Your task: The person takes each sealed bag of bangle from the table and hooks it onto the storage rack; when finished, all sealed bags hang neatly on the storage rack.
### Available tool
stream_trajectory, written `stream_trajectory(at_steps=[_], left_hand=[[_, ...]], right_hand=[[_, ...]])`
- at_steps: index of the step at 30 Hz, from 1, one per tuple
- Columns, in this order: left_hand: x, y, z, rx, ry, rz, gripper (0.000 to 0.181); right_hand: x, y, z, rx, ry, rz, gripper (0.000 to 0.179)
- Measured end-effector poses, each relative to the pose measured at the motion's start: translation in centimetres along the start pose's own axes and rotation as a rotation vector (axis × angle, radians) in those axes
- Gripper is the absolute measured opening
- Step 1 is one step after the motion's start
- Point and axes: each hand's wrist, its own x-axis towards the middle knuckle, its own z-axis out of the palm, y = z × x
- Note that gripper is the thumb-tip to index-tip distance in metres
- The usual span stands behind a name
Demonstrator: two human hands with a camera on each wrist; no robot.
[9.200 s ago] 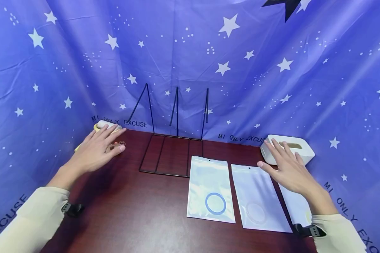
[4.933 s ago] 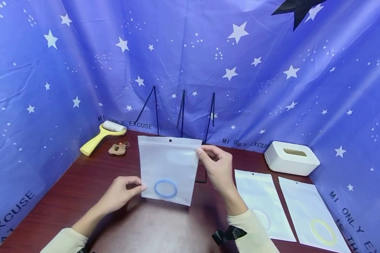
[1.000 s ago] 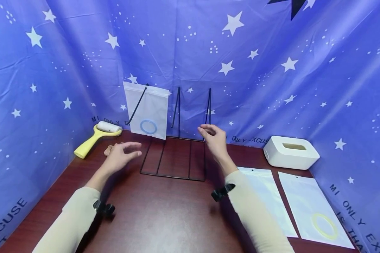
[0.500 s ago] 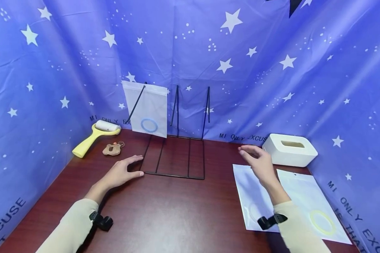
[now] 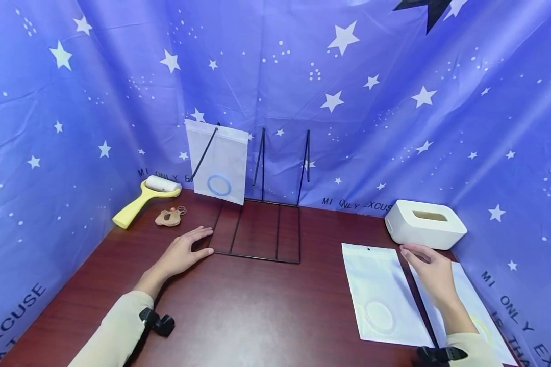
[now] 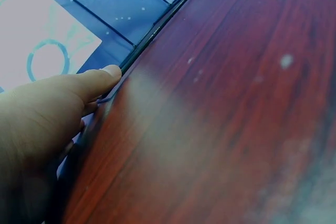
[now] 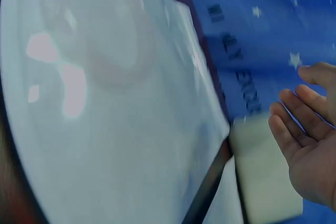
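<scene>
My left hand (image 5: 181,253) touches the left front corner of a black wire display rack (image 5: 257,258), thumb at the front bar and fingers along the side. On the rack's left hook hangs a white zip bag (image 5: 229,158) showing a blue ring. My right hand (image 5: 433,275), fingers loosely bent and holding nothing, is over the gap between two flat zip bags. The nearer-to-centre bag (image 5: 372,278) shows a pale ring (image 5: 380,316); the outer bag (image 5: 462,283) has a yellow ring, partly hidden by the hand and forearm. In the right wrist view the fingers (image 7: 294,121) hold nothing.
A white tissue box (image 5: 424,224) stands behind the right hand. At the left are a yellow-handled lint roller (image 5: 140,201) and a small brown tag-like trinket (image 5: 168,217) with a cord. A starry blue curtain (image 5: 275,92) closes off the back and sides.
The blue-ring bag went from the table, through both hands, onto the left hook. Since then my left hand has lowered to the rack's base and my right hand has moved right, over the bags.
</scene>
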Motion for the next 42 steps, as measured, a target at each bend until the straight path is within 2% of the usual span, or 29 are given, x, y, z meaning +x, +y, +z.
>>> stream_trajectory(at_steps=[5, 10, 21, 27, 32, 42], left_hand=[[-0.6, -0.3, 0.0, 0.007, 0.011, -0.012, 0.056], [-1.0, -0.6, 0.0, 0.017, 0.018, -0.017, 0.056], [-0.1, 0.0, 0.1, 0.004, 0.009, -0.017, 0.056], [-0.1, 0.0, 0.2, 0.001, -0.017, -0.031, 0.056], [0.1, 0.0, 0.2, -0.002, -0.016, -0.021, 0.055], [0.0, 0.0, 0.0, -0.017, -0.020, -0.036, 0.055]], right_hand=[[0.5, 2.2, -0.6, 0.012, 0.019, 0.075, 0.043], [1.0, 3.5, -0.2, -0.041, 0.011, 0.155, 0.052], [2.1, 4.7, -0.2, -0.138, -0.042, 0.261, 0.063], [2.1, 5.3, 0.5, -0.208, -0.108, 0.241, 0.060], [1.9, 5.7, 1.1, -0.243, -0.126, 0.229, 0.059], [2.5, 6.0, 2.1, -0.363, -0.090, 0.238, 0.059]])
